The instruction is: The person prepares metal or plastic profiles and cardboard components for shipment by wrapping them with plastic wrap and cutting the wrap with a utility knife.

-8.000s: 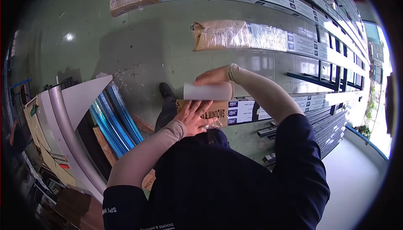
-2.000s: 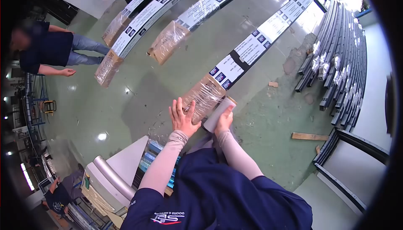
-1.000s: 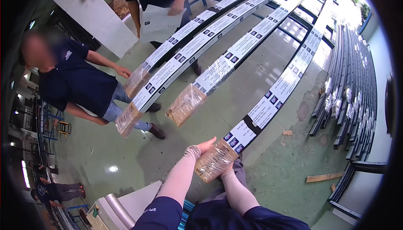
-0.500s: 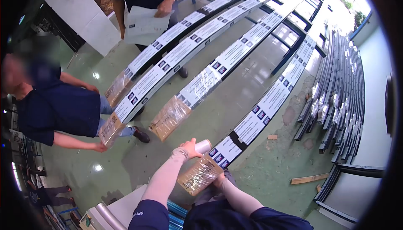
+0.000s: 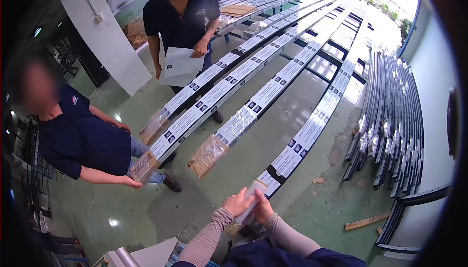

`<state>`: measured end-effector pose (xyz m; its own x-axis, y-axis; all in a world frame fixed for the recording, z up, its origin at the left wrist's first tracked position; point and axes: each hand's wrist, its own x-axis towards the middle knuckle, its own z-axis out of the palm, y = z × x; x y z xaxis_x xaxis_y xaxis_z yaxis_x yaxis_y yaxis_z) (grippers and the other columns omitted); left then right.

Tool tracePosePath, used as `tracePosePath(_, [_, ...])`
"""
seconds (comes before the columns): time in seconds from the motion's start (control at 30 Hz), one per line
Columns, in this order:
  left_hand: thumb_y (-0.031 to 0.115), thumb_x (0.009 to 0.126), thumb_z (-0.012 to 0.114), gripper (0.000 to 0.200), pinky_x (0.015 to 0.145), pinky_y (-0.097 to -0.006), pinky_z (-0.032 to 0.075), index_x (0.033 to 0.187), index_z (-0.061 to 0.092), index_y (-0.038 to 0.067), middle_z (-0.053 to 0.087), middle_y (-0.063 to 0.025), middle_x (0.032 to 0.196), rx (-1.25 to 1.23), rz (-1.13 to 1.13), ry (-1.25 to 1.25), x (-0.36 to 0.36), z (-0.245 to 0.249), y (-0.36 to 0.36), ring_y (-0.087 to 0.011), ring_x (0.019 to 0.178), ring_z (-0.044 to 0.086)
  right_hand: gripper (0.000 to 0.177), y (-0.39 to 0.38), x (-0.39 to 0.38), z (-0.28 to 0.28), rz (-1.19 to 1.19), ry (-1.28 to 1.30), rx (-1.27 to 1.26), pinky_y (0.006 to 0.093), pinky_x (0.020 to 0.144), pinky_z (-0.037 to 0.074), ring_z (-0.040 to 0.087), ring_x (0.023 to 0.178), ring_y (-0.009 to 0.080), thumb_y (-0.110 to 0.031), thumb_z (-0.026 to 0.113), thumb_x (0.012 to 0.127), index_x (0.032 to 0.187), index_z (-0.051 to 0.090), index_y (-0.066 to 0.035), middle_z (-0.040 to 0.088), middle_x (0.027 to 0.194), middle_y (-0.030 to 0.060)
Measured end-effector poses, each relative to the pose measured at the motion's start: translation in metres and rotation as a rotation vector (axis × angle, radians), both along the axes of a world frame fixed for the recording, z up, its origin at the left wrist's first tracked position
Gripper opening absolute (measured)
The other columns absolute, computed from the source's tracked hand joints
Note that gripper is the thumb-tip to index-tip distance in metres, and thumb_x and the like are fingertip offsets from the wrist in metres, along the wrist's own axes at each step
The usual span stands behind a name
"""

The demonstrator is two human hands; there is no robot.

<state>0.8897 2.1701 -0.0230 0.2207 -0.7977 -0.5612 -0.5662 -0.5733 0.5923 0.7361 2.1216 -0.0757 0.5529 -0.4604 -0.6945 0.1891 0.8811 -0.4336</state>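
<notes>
glare upper right; floor [image 5: 314,206] glints; fisheye curve, black corners

No word can be made out with certainty. The rightmost long pack [image 5: 287,161] bears rows of small print and dark blue square emblems on its white wrapping, and the packs to its left repeat them. Dark lettering, too blurred to spell out, stands on the cardboard end [image 5: 144,165] beside a co-worker. That person's dark shirt [image 5: 92,133] carries a small chest logo; a paper sheet [image 5: 183,69] shows one dark square mark.
</notes>
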Motion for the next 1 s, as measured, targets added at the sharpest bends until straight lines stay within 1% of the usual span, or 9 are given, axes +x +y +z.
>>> tracePosePath(0.03, [0.070,0.096,0.048,0.087,0.112,-0.0518,0.045,0.157,0.042,0.008,0.065,-0.0323,0.133,-0.037,0.035,0.040,-0.003,-0.015,0.012,-0.0504,0.125,0.061,0.063,0.004,-0.001,-0.002,-0.007,-0.024,-0.029,0.0389,0.097,0.051,0.063,0.107,0.0192,-0.056,0.073,0.091,0.132,0.059,-0.011,0.066,0.115,0.0054])
tracePosePath(0.07, [0.068,0.105,0.029,0.083,0.124,-0.0500,0.028,0.165,0.029,0.010,0.047,-0.0324,0.154,-0.011,0.036,0.215,-0.005,-0.004,0.019,-0.0483,0.146,0.041,0.062,0.007,-0.003,-0.004,-0.016,-0.045,-0.055,0.0390,0.097,0.051,0.063,0.107,0.0194,-0.054,0.074,0.091,0.132,0.058,-0.011,0.066,0.115,0.0050])
tracePosePath(0.2, [0.064,0.109,0.010,0.080,0.129,-0.0503,0.003,0.167,0.024,0.010,0.014,-0.0248,0.172,-0.294,0.002,0.304,-0.026,-0.059,0.045,-0.0470,0.159,0.004,0.057,0.011,-0.019,0.001,-0.105,0.017,-0.170,0.0393,0.089,0.054,0.065,0.100,0.0195,-0.049,0.076,0.092,0.128,0.062,-0.008,0.068,0.111,0.0056])
tracePosePath(0.27, [0.062,0.110,0.010,0.075,0.129,-0.0519,0.000,0.167,0.026,0.017,0.012,-0.0222,0.174,-0.384,0.004,0.171,-0.034,-0.087,0.056,-0.0459,0.159,0.004,0.054,0.013,-0.033,0.004,-0.210,0.120,-0.251,0.0395,0.085,0.055,0.067,0.096,0.0195,-0.047,0.077,0.092,0.126,0.063,-0.007,0.069,0.109,0.0059])
tracePosePath(0.4, [0.064,0.102,0.044,0.074,0.127,-0.0572,0.014,0.165,0.034,0.025,0.021,-0.0201,0.172,-0.395,-0.141,-0.562,-0.076,-0.093,0.059,-0.0450,0.158,0.018,0.056,0.026,-0.069,-0.057,-0.430,0.405,-0.308,0.0393,0.081,0.055,0.067,0.094,0.0189,-0.053,0.072,0.096,0.122,0.066,-0.003,0.071,0.107,0.0077])
tracePosePath(0.6, [0.050,0.083,0.080,0.079,0.122,-0.0575,0.024,0.151,0.049,0.027,0.032,-0.0178,0.164,-0.437,-0.059,-0.604,-0.081,-0.086,0.047,-0.0408,0.154,0.024,0.097,0.020,-0.044,-0.162,-0.398,0.747,-0.145,0.0424,0.091,0.052,0.068,0.100,0.0276,-0.084,0.037,0.097,0.120,0.069,0.005,0.073,0.108,0.0164])
tracePosePath(0.77, [0.055,0.093,0.068,0.067,0.115,-0.0542,0.034,0.147,0.054,0.018,0.052,-0.0187,0.149,-0.269,0.063,-0.417,-0.045,-0.081,0.004,-0.0363,0.142,0.045,0.077,0.017,0.003,-0.222,-0.576,0.356,-0.022,0.0396,0.088,0.054,0.069,0.095,0.0228,-0.073,0.045,0.100,0.114,0.069,-0.001,0.073,0.106,0.0106])
tracePosePath(0.87, [0.057,0.102,0.056,0.062,0.109,-0.0451,0.043,0.142,0.060,0.009,0.066,-0.0141,0.135,0.052,0.235,0.113,0.015,-0.117,-0.034,-0.0292,0.124,0.061,0.048,0.030,0.022,-0.295,-0.727,-0.029,0.114,0.0361,0.079,0.057,0.070,0.088,0.0187,-0.053,0.057,0.103,0.116,0.067,-0.008,0.073,0.104,0.0051])
tracePosePath(1.0, [0.056,0.108,0.047,0.062,0.102,-0.0335,0.050,0.137,0.066,0.004,0.074,-0.0088,0.125,0.497,0.517,0.840,0.040,-0.155,-0.051,-0.0230,0.111,0.068,0.041,0.013,0.023,-0.214,-0.640,-0.322,0.387,0.0347,0.076,0.056,0.069,0.084,0.0184,-0.046,0.056,0.104,0.112,0.067,-0.008,0.071,0.099,0.0059])
